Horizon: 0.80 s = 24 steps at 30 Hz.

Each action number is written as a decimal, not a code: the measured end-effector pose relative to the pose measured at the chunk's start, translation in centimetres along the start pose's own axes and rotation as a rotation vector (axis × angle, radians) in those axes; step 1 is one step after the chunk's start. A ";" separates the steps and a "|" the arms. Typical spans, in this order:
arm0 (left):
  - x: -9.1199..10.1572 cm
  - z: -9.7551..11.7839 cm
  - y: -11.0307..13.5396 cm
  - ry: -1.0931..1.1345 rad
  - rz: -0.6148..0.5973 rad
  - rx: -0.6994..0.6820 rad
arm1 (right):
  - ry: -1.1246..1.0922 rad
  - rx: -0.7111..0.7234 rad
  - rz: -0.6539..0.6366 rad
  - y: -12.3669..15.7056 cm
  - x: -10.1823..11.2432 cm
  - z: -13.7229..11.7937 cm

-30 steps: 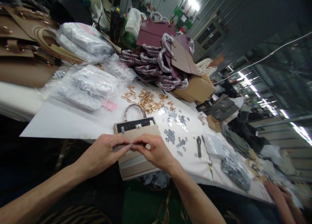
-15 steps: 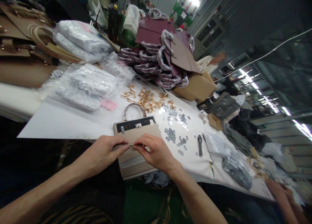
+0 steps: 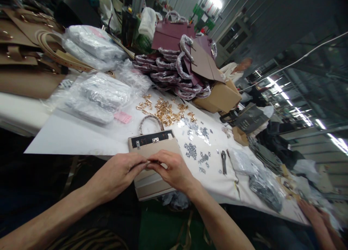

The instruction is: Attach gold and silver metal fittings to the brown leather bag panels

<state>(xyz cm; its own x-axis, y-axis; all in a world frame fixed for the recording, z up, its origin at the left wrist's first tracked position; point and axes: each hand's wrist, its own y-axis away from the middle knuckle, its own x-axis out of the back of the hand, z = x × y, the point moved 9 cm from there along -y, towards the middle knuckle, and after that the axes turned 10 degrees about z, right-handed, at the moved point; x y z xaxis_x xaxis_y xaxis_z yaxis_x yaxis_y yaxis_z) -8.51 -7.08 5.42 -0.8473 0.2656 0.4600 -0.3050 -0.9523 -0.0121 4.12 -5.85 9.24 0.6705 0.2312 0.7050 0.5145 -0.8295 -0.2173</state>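
Observation:
A beige handbag panel (image 3: 155,186) lies at the table's front edge, with a dark strip (image 3: 148,138) along its top and a wrapped handle (image 3: 149,119) beyond. Two small metal plates sit on that strip. Over the panel's middle, my left hand (image 3: 126,170) and my right hand (image 3: 168,166) meet, fingertips touching. Both are closed in a pinch on something small and thin that I cannot make out, mostly hidden by the fingers.
Gold metal fittings (image 3: 167,111) and flat silver plates (image 3: 191,150) are strewn beyond the panel. A dark tool (image 3: 223,162) lies to the right. Purple bag parts (image 3: 174,34) are heaped behind, plastic-wrapped packets (image 3: 104,92) at left. A co-worker's hands (image 3: 310,210) are at far right.
My left hand has shifted slightly right, its fingers now closing against my right fingertips. The thin piece seen between them before is now mostly covered. The panel looks unmoved on the table.

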 end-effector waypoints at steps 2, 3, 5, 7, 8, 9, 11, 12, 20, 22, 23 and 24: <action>0.0 0.1 0.1 -0.003 0.013 0.004 | 0.023 -0.008 0.001 -0.1 -0.1 0.1; 0.0 0.2 0.1 0.013 0.020 0.014 | 0.037 -0.010 -0.005 0.0 -0.2 0.0; 0.0 -0.1 0.2 0.091 0.038 0.057 | 0.068 0.004 0.000 0.3 -0.4 -0.5; 0.0 -1.2 0.3 0.213 0.054 0.151 | 0.127 0.092 0.033 1.0 -0.3 -1.8; 0.0 -2.0 0.4 0.277 0.071 0.217 | 0.158 0.174 0.040 1.5 -0.2 -2.6; 0.0 -3.0 0.4 0.335 0.098 0.290 | 0.181 0.266 0.037 2.0 -0.2 -3.5; 0.1 -5.1 0.6 0.409 0.157 0.411 | 0.181 0.374 0.040 2.6 0.4 -3.9; 0.0 -5.8 0.6 0.422 0.174 0.440 | 0.151 0.354 0.060 2.3 1.1 -3.2; -2.7 -6.3 -0.8 0.278 0.108 0.280 | -0.014 -0.065 0.031 -5.6 2.8 8.3; -2.7 -6.5 -0.9 0.266 0.116 0.282 | -0.006 -0.082 -0.041 -6.3 1.7 9.2; -2.6 -6.7 -1.0 0.271 0.119 0.283 | -0.001 -0.089 -0.065 -6.5 1.2 9.4; -2.6 -6.8 -1.0 0.279 0.117 0.285 | 0.006 -0.094 -0.084 -6.6 0.7 9.6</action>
<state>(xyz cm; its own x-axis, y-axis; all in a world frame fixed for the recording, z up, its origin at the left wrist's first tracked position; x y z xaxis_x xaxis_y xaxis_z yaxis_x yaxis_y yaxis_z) -8.98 -5.79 -1.76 -0.9663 0.1468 0.2116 -0.1006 -0.9716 0.2143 6.36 4.71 4.71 0.6239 0.2985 0.7222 0.5156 -0.8517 -0.0934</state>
